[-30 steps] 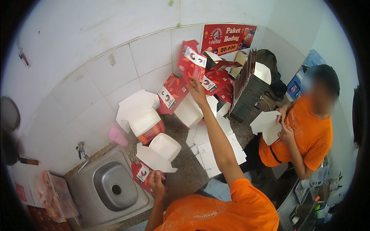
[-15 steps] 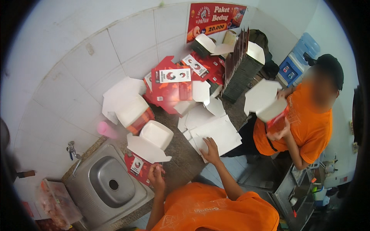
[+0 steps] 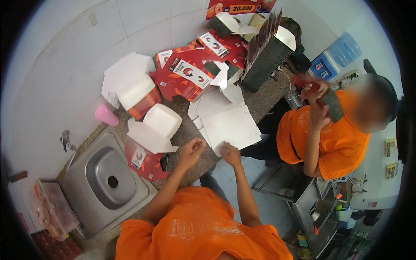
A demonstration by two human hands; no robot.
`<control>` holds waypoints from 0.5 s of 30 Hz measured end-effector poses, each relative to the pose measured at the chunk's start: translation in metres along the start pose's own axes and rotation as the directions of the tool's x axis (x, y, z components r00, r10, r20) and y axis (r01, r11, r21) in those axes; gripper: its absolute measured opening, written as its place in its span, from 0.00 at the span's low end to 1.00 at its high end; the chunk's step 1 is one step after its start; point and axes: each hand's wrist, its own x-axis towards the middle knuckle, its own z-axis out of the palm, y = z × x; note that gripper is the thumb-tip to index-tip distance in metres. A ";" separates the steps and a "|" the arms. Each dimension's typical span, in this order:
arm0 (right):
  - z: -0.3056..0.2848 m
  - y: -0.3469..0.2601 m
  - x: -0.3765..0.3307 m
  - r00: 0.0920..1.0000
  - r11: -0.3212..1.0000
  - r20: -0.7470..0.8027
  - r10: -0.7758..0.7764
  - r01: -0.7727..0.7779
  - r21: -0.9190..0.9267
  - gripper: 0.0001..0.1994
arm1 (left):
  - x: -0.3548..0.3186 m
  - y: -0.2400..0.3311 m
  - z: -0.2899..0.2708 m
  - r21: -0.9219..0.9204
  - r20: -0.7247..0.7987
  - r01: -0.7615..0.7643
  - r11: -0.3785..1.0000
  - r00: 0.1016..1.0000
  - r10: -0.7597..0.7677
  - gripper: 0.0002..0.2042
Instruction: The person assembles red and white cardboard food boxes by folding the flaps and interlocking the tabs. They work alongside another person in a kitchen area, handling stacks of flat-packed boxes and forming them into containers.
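A stack of flat cardboard food boxes [image 3: 229, 128], white side up, lies on the counter. At its near corner is my right hand [image 3: 230, 154], slightly blurred, its fingers bent over the edge of the top flat box. My left hand [image 3: 191, 152] hovers just left of the stack with fingers curled together; whatever they hold, if anything, is hidden. Left of it stands a folded box with a white inside [image 3: 163, 121], its lid flap open. Under that flap lies a flat red box [image 3: 138, 156]. A larger open box [image 3: 139, 95] stands farther back.
Red printed flat boxes [image 3: 184, 73] lie behind the white stack. A tall nested stack of boxes [image 3: 266, 60] rises at the back right. A steel sink [image 3: 110, 173] and a pink cup [image 3: 107, 115] are at left. A co-worker [image 3: 325, 130] at right handles a red and dark box [image 3: 331, 104].
My left hand has risen from the flat red box toward the white stack. My right hand's spread fingers have bent at the stack's near corner. The co-worker's box has been raised and turned.
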 end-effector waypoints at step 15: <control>-0.063 -0.113 -0.062 0.847 0.975 -0.502 -0.173 0.220 0.036 0.08 | -0.053 -0.017 -0.005 -0.376 0.205 0.337 0.863 0.939 -0.277 0.28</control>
